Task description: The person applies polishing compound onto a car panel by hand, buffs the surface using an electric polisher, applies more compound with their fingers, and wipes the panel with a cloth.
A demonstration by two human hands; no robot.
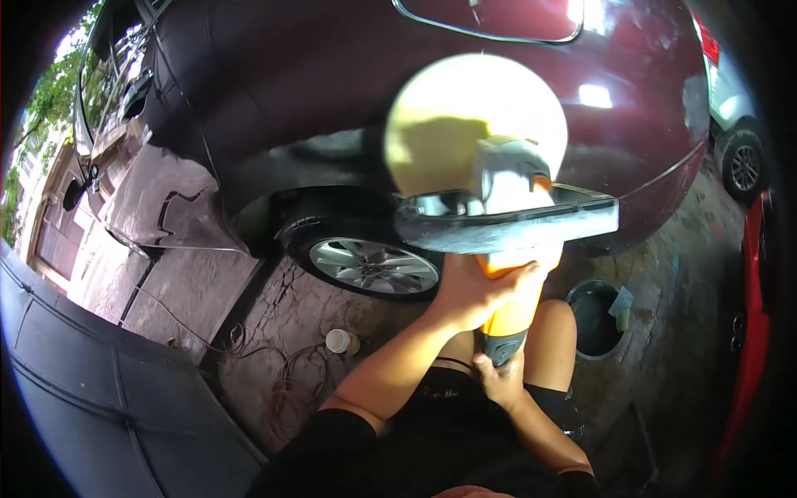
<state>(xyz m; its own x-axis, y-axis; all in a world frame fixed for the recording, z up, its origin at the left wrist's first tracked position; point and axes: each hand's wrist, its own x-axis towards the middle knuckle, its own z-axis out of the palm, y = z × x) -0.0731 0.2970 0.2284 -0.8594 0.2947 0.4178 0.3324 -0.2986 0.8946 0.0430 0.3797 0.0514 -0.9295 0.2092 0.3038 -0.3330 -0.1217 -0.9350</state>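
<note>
An orange and black power polisher (516, 307) points away from me, its large round pale-yellow pad (477, 116) in front of the dark maroon car's body (299, 83). Whether the pad touches the paint I cannot tell. My left hand (490, 290) is wrapped round the polisher's body near its front. Lower down, my right hand (502, 378) grips the black rear end of the tool. A long grey-white piece with a dark rim (515, 224) lies across the view between the pad and my left hand; what it is attached to is unclear.
Below the car body is a wheel (374, 266). A black bucket (595, 319) with a pale cloth on its rim stands at the right. A white container (341, 341) and a coiled hose (290, 386) lie on the cracked floor. A red vehicle (751, 332) is at the far right.
</note>
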